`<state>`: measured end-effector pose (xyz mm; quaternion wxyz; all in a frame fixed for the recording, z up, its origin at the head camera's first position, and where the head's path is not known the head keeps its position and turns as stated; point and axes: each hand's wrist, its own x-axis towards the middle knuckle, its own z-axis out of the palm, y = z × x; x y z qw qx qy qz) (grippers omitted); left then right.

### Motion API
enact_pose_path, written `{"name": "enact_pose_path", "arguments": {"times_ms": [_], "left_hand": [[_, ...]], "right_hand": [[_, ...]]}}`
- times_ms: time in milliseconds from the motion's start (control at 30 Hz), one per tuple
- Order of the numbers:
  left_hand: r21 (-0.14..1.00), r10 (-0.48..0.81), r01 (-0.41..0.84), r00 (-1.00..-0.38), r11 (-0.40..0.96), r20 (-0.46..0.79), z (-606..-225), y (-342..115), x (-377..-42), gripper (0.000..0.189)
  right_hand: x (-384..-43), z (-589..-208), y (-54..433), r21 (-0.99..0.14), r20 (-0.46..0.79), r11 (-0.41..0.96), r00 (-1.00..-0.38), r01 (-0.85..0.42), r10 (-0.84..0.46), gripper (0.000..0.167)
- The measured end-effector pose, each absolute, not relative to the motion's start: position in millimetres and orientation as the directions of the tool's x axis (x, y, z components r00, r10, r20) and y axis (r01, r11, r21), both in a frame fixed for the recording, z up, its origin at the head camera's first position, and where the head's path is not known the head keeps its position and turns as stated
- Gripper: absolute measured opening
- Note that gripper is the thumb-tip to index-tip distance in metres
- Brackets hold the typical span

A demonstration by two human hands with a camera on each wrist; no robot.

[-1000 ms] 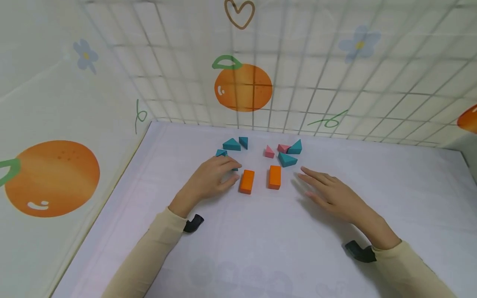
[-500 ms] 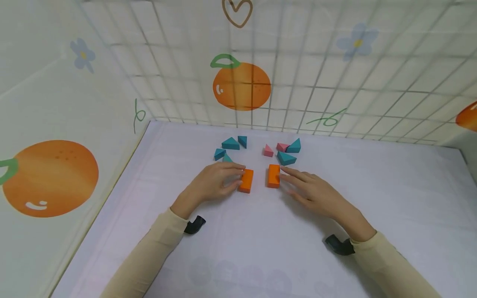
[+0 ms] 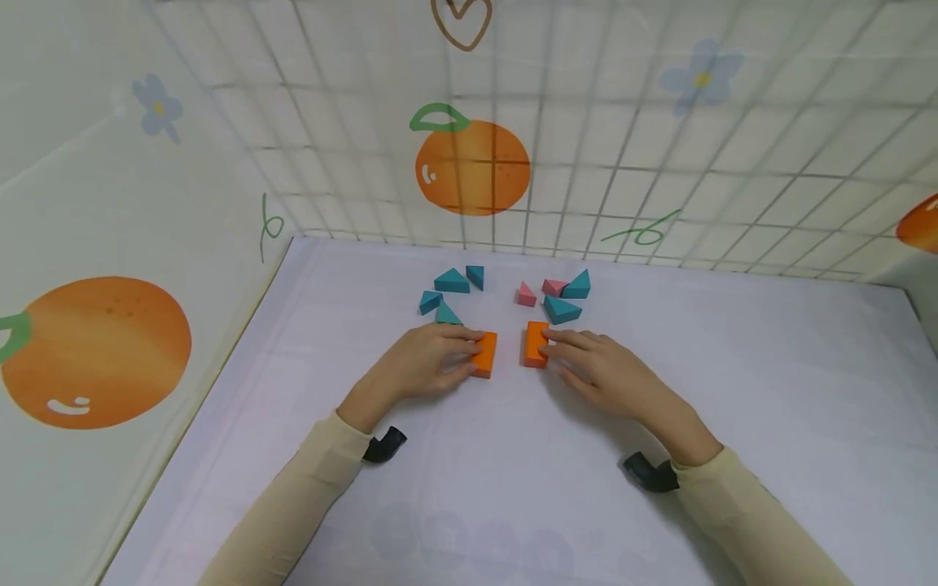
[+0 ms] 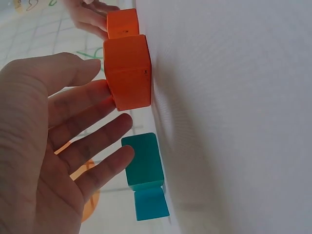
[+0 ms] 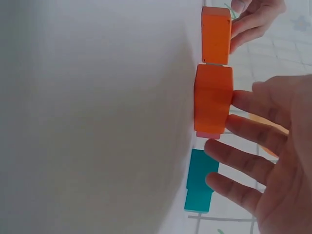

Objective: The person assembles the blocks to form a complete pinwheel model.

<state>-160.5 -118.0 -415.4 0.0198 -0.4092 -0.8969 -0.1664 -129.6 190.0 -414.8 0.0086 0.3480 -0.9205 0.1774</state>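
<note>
Two orange rectangular blocks lie on the white cloth in the head view, one on the left (image 3: 485, 356) and one on the right (image 3: 537, 345). My left hand (image 3: 414, 362) touches the left block's top with its fingertips, the fingers loosely extended. In the left wrist view, the thumb (image 4: 80, 73) comes right up to that block (image 4: 127, 73). On the other side, my right hand (image 3: 611, 374) rests its fingertips on the right block's edge. The right wrist view has index and middle fingers (image 5: 256, 130) meeting this block (image 5: 213, 100), the others spread below it.
Several teal triangular blocks (image 3: 452, 282) sit behind the left hand. Farther right, two pink triangular blocks (image 3: 526, 295) stand near two teal ones (image 3: 562, 309). A wire grid (image 3: 623, 167) behind a printed sheet rises at the back of the table.
My right hand has moved left from beside the right orange block to touch it. My left hand has shifted slightly right and forward onto the left one, uncovering teal blocks.
</note>
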Motion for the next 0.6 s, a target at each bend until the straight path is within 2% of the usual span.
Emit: {"name": "enact_pose_path", "arguments": {"times_ms": [267,600], "left_hand": [[0.302,0.725,0.735,-0.667,0.606,0.169,-414.0,-118.9,-160.1,0.029],[0.281,0.732,0.749,-0.656,0.600,0.184,-415.1,-118.6,-159.3,0.029]], "right_hand": [[-140.0,-403.5,177.0,-0.322,0.152,0.701,-0.766,-0.636,-0.625,0.018],[-146.7,-393.4,169.0,-0.353,0.145,0.704,-0.779,-0.617,-0.610,0.015]]}}
